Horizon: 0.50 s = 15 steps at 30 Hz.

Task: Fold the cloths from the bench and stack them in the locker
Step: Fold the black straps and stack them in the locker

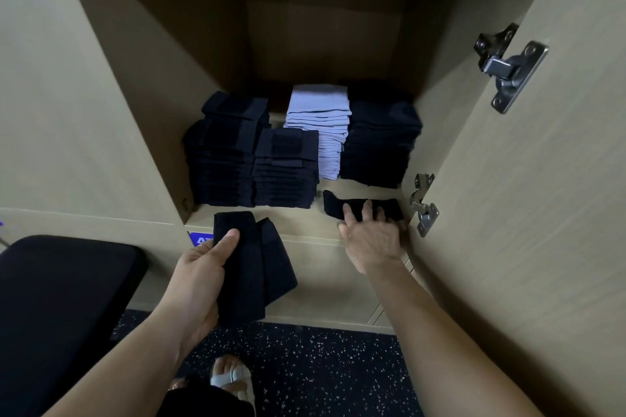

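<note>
Left hand [200,267] grips folded dark cloths [250,264], right hand [371,234] lies spread flat on another cloth [359,205] in the locker [135,112]; blue sticker [200,240] shows "A", rest hidden.

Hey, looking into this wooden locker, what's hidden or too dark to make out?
Head view only.
Blue label on the front edge of the locker: lettering partly covered by the folded dark cloths gripped in the left hand.
Black padded bench: cut off by the left edge.
Back-right stack of dark cloths: layers lost in shadow.
Single flat dark cloth: partly under the right hand.
</note>
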Available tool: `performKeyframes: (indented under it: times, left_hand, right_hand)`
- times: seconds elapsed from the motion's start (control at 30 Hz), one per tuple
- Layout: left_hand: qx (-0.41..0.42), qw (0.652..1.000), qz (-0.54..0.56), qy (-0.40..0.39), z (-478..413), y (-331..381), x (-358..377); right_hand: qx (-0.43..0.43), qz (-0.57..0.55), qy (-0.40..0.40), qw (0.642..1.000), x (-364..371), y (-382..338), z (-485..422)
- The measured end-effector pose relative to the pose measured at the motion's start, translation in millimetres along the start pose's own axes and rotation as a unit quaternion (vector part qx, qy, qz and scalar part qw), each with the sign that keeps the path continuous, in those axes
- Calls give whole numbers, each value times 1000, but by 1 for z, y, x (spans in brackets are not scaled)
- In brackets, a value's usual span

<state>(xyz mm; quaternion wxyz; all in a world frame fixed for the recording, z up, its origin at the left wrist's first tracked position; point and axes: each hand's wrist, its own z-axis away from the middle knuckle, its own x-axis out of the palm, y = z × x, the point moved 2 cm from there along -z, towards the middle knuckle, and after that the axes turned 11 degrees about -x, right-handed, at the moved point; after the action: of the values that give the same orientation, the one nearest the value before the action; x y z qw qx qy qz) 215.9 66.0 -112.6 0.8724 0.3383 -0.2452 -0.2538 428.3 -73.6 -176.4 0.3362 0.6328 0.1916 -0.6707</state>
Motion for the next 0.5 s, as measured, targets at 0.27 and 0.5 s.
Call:
performKeyframes:
  times: [0.27, 0.5]
  left_hand:
    - [16, 1000, 0, -13, 6, 3, 1]
    - [34, 999, -7, -8, 36, 3, -3]
  right_hand:
    - [26, -36, 144, 989, -16, -6, 6]
    - [-39, -450, 224, 863, -95, -51, 64]
